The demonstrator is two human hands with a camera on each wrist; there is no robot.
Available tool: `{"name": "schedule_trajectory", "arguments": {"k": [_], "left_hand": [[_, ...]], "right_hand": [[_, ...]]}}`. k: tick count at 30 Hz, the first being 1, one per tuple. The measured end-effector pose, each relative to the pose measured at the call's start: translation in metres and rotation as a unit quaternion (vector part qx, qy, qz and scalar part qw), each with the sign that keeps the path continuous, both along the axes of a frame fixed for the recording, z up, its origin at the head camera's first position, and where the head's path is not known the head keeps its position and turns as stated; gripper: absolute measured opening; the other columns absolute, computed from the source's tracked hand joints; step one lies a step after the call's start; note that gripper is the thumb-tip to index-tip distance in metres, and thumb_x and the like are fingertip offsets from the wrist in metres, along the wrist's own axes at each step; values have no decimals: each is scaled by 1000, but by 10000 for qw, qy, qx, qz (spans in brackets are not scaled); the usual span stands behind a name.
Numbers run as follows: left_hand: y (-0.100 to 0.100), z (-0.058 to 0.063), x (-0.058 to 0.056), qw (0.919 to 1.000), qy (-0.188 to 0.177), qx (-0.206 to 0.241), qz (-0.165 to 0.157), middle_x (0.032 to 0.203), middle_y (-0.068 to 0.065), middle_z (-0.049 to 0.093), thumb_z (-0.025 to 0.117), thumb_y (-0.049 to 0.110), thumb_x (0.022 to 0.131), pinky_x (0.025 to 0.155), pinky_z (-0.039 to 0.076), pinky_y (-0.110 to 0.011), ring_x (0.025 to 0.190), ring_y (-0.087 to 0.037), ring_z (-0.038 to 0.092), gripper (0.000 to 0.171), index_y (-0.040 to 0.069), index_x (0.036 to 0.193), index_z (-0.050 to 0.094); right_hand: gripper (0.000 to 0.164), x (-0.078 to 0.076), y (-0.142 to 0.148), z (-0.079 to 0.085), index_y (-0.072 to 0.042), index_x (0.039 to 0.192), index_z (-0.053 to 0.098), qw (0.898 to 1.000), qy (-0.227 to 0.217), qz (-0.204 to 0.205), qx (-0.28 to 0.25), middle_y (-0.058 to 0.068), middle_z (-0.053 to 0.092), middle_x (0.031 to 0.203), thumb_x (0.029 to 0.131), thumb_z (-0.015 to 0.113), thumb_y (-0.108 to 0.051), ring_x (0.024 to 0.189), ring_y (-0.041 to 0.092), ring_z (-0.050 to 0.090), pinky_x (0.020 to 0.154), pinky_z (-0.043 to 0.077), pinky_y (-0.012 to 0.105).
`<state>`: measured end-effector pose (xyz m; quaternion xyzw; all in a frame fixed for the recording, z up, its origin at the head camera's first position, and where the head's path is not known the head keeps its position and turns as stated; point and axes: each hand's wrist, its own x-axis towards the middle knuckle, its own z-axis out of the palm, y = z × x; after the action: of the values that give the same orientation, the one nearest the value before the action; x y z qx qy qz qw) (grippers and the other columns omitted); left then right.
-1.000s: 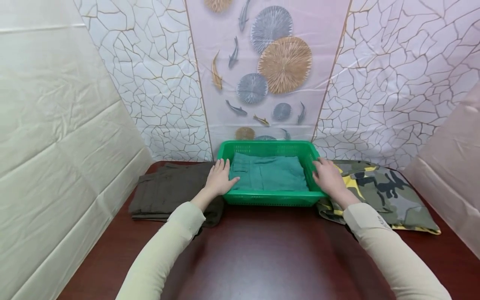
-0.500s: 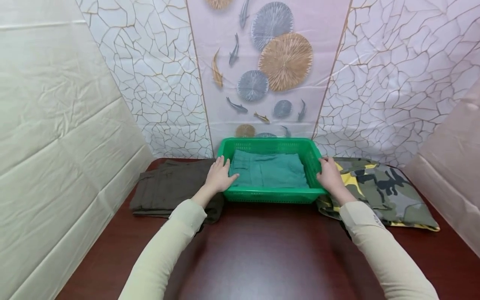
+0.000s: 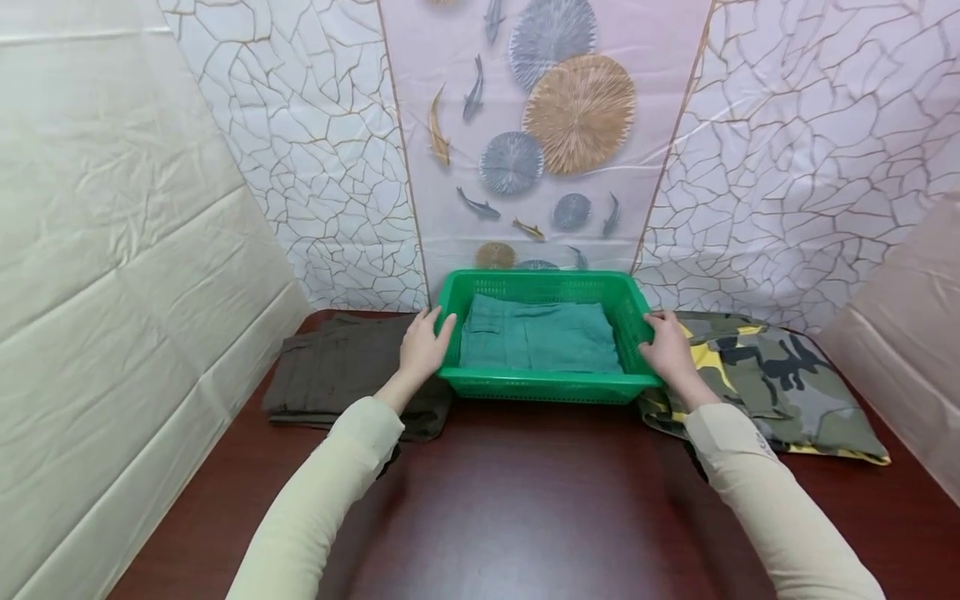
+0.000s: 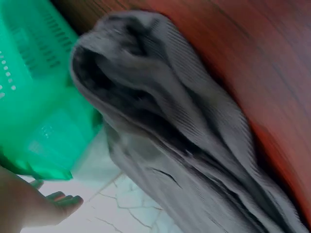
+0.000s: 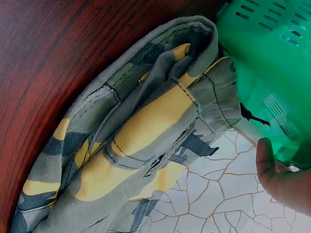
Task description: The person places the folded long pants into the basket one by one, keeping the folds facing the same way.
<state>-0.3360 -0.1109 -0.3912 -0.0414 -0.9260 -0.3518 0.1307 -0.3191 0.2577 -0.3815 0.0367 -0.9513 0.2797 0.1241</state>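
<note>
Arms [image 3: 322,496] outstretched, left fingers [image 3: 424,321] straight

A wide lane of glossy red-brown tabletop [image 3: 510,500] runs up to the near wall of the green plastic basket [image 3: 547,387], reachable from above too. Folded dark brown trousers [image 3: 330,375] crowd its left end and folded camouflage trousers [image 3: 810,400] its right, with the left hand [image 3: 422,346] and right hand [image 3: 670,348] at those rims. The printed backdrop [image 3: 352,208] stands just behind; inside, folded teal trousers [image 3: 540,335] cover most of the floor.
</note>
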Motion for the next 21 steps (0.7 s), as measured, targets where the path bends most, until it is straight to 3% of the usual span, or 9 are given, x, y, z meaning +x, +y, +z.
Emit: {"name": "schedule_trajectory", "arguments": {"k": [5,13,17,21], "left_hand": [[-22,-7,-2,9999,32,14,112,145,-23,38,30,44,102,106,36,-56,132,-40,40,58,5,142,42],[-63,-19,-3,9977,-510,334,-302,144,-25,40,16,39,105,112,28,-51,135,-39,35,60,-1,141,41],[-79,-22,-4,9950,-850,-423,-297,148,-28,30,26,36,104,112,21,-60,138,-46,24,55,0,146,32],[-92,-25,-4,9789,-1438,-1424,-271,153,-28,17,53,46,92,106,7,-73,139,-55,5,73,11,150,25]], "right_hand": [[52,1,0,-3,18,134,38,9999,107,-58,-44,37,34,132,84,48,7,115,53,42,87,43,58],[52,3,1,-6,17,134,38,9998,52,-143,-117,38,31,136,85,49,5,117,53,39,93,40,61],[52,4,1,-2,17,135,37,9997,64,-133,-172,37,30,137,86,48,5,118,53,39,93,40,61],[52,4,2,0,16,136,37,9998,15,-108,-167,37,30,137,86,47,4,118,52,39,92,41,60]]}}
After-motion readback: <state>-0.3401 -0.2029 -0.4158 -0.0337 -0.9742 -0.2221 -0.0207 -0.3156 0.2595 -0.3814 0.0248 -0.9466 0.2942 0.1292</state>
